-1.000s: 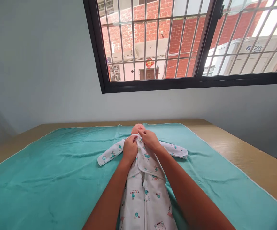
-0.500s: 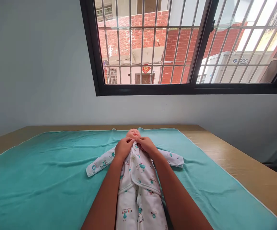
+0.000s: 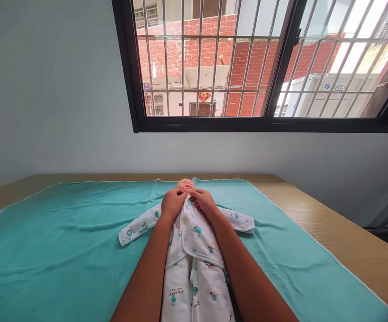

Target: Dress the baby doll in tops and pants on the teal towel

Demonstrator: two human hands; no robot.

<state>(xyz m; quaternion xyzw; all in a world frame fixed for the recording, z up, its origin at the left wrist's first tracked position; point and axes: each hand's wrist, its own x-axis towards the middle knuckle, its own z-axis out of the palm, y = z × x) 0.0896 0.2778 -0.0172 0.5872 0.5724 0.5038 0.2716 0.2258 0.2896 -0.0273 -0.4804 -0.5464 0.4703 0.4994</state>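
A baby doll [image 3: 185, 184] lies on its back on a teal towel [image 3: 62, 237], head toward the wall. It wears a white romper [image 3: 194, 264] printed with small teal and red figures, sleeves spread to either side. My left hand [image 3: 172, 203] pinches the romper's collar on the left side of the doll's neck. My right hand [image 3: 204, 201] pinches the collar's other edge just beside it. Both hands are closed on the fabric and nearly touch below the doll's chin.
The towel covers most of a wooden table [image 3: 317, 214] pushed against a pale wall. A barred, black-framed window [image 3: 247, 67] sits above, with a brick building outside. Bare table wood shows along the right side and the back edge.
The camera view has tilted and shifted, so the doll sits more to the left in the frame. Both hands stay at the collar, drawing a little closer together under the chin.
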